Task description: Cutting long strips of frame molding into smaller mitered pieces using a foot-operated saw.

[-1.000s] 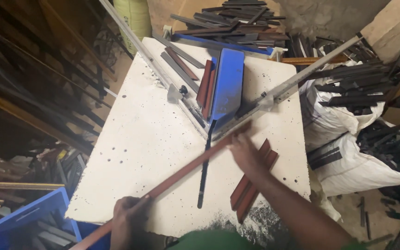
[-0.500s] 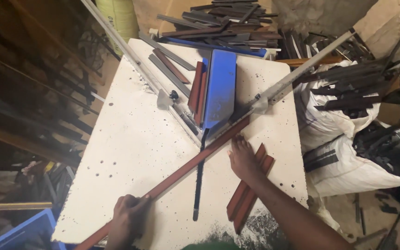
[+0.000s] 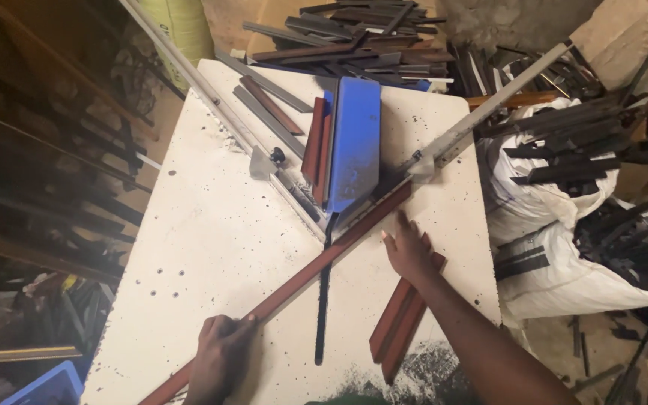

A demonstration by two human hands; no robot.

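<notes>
A long reddish-brown strip (image 3: 316, 266) lies slantwise across the white speckled bench (image 3: 211, 225), running from the near left edge up toward the middle right. The left hand (image 3: 219, 360) is curled around the strip's near end, fingers wrapped over it, close to the bench's front edge. The right hand (image 3: 408, 251) lies flat and open, fingers spread, pressing on the bench just beside the strip's upper part; I cannot tell whether the fingertips actually touch the strip. Under the right wrist and forearm sit two shorter reddish-brown pieces (image 3: 403, 315), side by side, slanting the same way as the long strip.

The strip's far end reaches the point where two pale metal guide rails meet in a V: the left rail (image 3: 211, 105) runs away to the far left corner, the right rail (image 3: 489, 112) to the far right, past the bench edge. A blue saw guard (image 3: 354, 142) stands in the crook of the V, with a dark slot (image 3: 322, 300) running from it toward the front edge, passing under the strip. More reddish pieces (image 3: 316, 146) lean against the guard's left side.

Beyond the bench lies a heap of dark offcuts (image 3: 354, 37). To the right, white sacks (image 3: 556, 217) hold more dark strips.
</notes>
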